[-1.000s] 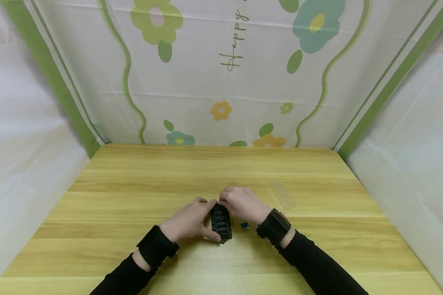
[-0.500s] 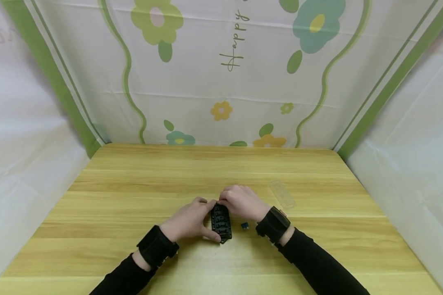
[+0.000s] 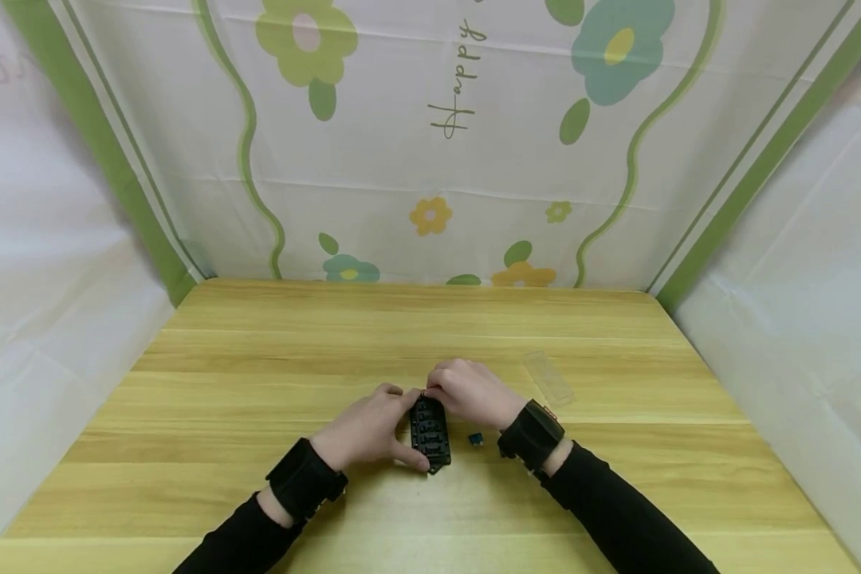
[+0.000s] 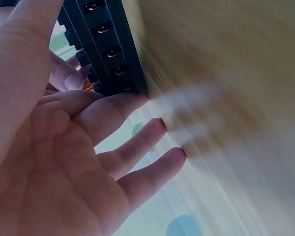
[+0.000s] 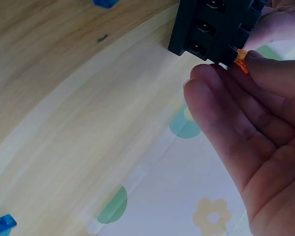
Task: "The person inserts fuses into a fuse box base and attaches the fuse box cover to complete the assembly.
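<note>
A long black fuse box with a row of slots stands on the table in the head view. My left hand grips it from the left, thumb at the near end and index finger at the far end. The other left fingers reach down to the tabletop in the left wrist view. My right hand is at the far end of the box, pinching a small translucent orange blade fuse between thumb and fingers. This fuse sits right at the end slot of the box, and its lower part is hidden.
A blue blade fuse lies on the table just right of the box. In the right wrist view, another blue piece shows at the lower left corner. A clear plastic cover lies flat beyond the right wrist. Printed cloth hangs behind the table.
My right hand has shifted very slightly away from me at the far end of the box, still pinching there. The left hand and the fuse box have stayed in place.
</note>
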Demonstrator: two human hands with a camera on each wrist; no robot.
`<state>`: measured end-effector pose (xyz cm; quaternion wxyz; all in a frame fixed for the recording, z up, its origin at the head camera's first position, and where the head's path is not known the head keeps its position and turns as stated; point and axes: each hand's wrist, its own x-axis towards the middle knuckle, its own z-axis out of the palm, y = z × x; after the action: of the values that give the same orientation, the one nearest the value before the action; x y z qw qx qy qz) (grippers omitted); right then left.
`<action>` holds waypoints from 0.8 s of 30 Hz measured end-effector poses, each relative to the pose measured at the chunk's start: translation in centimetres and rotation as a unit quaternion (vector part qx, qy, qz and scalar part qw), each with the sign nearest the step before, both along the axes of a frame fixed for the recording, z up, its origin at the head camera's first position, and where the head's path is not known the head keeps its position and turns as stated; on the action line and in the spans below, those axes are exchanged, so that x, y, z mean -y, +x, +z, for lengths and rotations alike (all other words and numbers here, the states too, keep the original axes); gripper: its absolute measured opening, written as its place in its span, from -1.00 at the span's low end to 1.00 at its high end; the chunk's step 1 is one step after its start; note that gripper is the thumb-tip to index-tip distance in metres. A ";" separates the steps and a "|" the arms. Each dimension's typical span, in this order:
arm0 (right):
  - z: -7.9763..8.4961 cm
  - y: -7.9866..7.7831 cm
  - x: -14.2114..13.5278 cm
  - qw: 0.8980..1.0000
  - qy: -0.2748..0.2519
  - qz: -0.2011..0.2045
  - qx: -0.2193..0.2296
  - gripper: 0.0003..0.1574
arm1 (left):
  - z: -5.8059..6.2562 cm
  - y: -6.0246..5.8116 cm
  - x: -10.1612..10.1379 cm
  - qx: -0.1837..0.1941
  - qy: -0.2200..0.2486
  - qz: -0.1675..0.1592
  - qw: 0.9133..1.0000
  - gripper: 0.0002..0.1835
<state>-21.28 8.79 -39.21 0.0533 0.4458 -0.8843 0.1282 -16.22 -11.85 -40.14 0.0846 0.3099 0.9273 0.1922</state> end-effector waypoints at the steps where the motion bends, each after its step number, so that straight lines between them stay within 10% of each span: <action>1: 0.0 0.0 0.0 1.000 -0.002 0.001 0.002 -0.85 | 0.0 0.0 0.0 -0.001 0.000 0.000 1.000 0.12; 24: 0.3 0.0 0.4 1.000 0.025 0.018 0.000 -0.86 | -0.1 -0.1 0.0 -0.009 -0.001 -0.008 1.000 0.11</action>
<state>-21.25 8.38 -38.88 0.0400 0.4630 -0.8790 0.1066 -16.28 -11.85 -40.21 0.0778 0.3192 0.9256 0.1878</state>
